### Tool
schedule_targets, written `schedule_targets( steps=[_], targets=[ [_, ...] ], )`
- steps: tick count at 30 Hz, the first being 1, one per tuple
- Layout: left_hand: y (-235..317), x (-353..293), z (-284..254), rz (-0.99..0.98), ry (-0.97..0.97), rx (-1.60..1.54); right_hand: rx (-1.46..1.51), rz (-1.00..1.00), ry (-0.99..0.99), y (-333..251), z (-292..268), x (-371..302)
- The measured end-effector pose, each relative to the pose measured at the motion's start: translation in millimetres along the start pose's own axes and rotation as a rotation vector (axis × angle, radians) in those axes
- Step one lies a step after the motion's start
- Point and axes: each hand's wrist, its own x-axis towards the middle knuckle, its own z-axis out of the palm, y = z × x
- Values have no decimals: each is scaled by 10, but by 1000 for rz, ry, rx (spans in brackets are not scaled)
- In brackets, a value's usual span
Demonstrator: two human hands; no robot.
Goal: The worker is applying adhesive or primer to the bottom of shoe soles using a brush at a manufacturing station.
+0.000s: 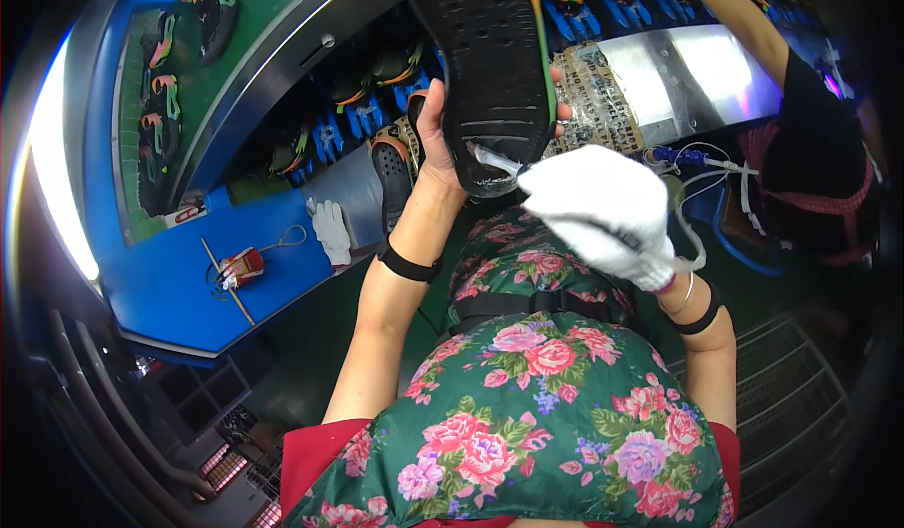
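Observation:
My bare left hand point(436, 142) grips a black shoe point(494, 76) from both sides, thumb on its left edge and fingertips on its right. The shoe has holes in its black surface and a green and orange rim; its rounded end points toward me. Near that end lies a shiny, translucent whitish patch point(492, 161). My right hand point(598, 203), in a white glove, is closed, its fingertips at the shoe's lower right edge beside the patch. What its fingers hold, if anything, is hidden.
Black shoes point(391, 184) lie on a metal ledge behind my left forearm. A blue table point(169, 292) at left bears a white glove point(330, 231) and a red object with a stick. Across the back runs a row of shoes on blue holders. Another person's arm point(744, 19) reaches in at right.

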Motion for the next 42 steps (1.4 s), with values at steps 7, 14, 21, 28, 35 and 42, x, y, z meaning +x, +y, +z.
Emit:
schedule_targets(
  steps=[7, 14, 21, 28, 35, 42],
  targets=[
    [84, -74, -149, -98, 147, 148, 180, -8, -168, -111, 36, -21],
    [120, -15, -112, -120, 10, 31, -26, -24, -111, -95, 9, 51],
    [220, -107, -149, -285, 108, -111, 111, 57, -120, -14, -160, 87],
    [303, -48, -161, -425, 132, -139, 158, -72, -258, -33, -56, 21],
    [316, -46, -295, -317, 224, -23, 505, 339, -139, -15, -13, -23],
    [-15, -216, -126, -271, 301, -237, 169, 434, -55, 102, -328, 180]
  ],
)
